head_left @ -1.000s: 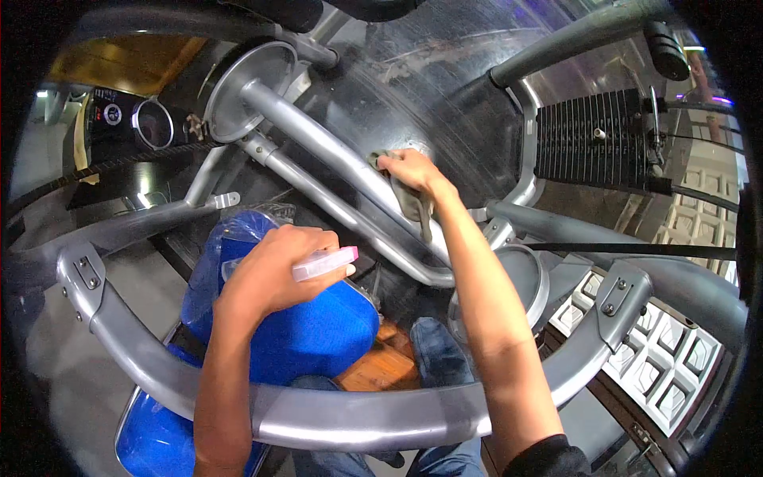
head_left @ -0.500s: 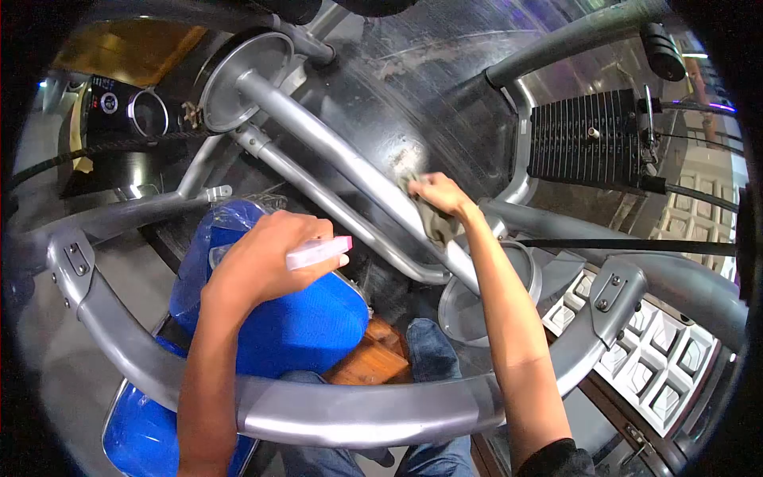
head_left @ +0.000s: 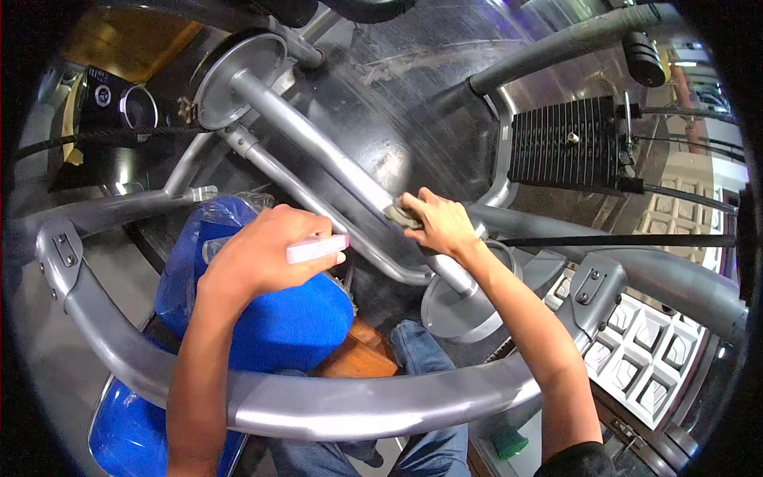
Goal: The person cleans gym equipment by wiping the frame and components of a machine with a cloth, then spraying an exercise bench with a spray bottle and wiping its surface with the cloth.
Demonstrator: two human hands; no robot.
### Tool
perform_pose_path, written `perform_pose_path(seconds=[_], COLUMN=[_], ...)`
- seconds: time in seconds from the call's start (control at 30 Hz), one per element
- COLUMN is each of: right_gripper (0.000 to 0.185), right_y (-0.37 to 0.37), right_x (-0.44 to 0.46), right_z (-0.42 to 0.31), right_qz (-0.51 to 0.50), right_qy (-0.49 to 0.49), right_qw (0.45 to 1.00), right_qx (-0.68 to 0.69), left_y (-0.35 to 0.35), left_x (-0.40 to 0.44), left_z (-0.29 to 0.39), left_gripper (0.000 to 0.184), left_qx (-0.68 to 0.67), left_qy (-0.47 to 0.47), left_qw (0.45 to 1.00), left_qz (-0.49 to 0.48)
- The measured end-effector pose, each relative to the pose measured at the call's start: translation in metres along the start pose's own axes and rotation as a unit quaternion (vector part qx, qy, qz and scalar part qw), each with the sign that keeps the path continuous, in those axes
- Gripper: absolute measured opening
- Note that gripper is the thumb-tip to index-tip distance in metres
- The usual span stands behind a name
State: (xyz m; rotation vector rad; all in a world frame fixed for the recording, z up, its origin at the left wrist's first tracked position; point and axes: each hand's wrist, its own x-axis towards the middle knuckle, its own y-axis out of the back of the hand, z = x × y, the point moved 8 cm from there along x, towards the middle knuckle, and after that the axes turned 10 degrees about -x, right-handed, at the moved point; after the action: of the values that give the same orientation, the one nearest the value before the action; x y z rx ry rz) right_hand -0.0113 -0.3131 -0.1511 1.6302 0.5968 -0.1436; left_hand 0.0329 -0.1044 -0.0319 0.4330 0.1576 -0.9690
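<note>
My left hand (head_left: 266, 250) is wrapped round a spray bottle (head_left: 314, 249), whose pale trigger head with a pink tip points right. Most of the bottle is hidden behind the hand, above a blue padded seat (head_left: 290, 326). Closed on a greyish-green cloth (head_left: 405, 215), my right hand (head_left: 441, 225) presses it against a slanted silver tube (head_left: 318, 139). This tube runs between a round plate (head_left: 242, 79) at the upper left and another round plate (head_left: 453, 314) below my right forearm.
A curved silver frame bar (head_left: 373, 405) crosses in front of my legs. A black weight stack (head_left: 564, 143) stands at the right, with a black cable (head_left: 620, 240) below it. White patterned panels (head_left: 652, 358) and a green object (head_left: 509, 442) are at the lower right.
My right hand has slid the cloth down along the tube, toward me. The left hand keeps its hold on the spray bottle. The whole view has shifted slightly.
</note>
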Motion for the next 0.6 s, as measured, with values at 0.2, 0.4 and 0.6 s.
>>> perform_pose_path(seconds=[0.2, 0.4, 0.6], right_gripper=[0.051, 0.031, 0.019], right_y=[0.008, 0.031, -0.008], right_x=[0.019, 0.056, 0.021], right_z=[-0.015, -0.072, -0.070], right_qz=[0.080, 0.170, 0.158], right_qy=[0.032, 0.032, 0.018], right_qw=[0.996, 0.985, 0.984], right_qx=[0.008, 0.027, -0.074], left_y=[0.004, 0.013, 0.011], left_x=[-0.002, -0.007, -0.006], left_z=[-0.002, -0.005, -0.009], left_gripper=[0.027, 0.029, 0.029], left_qx=[0.036, 0.074, 0.039], left_qy=[-0.014, -0.023, 0.048], left_qw=[0.999, 0.992, 0.996], left_qz=[0.030, 0.102, 0.070])
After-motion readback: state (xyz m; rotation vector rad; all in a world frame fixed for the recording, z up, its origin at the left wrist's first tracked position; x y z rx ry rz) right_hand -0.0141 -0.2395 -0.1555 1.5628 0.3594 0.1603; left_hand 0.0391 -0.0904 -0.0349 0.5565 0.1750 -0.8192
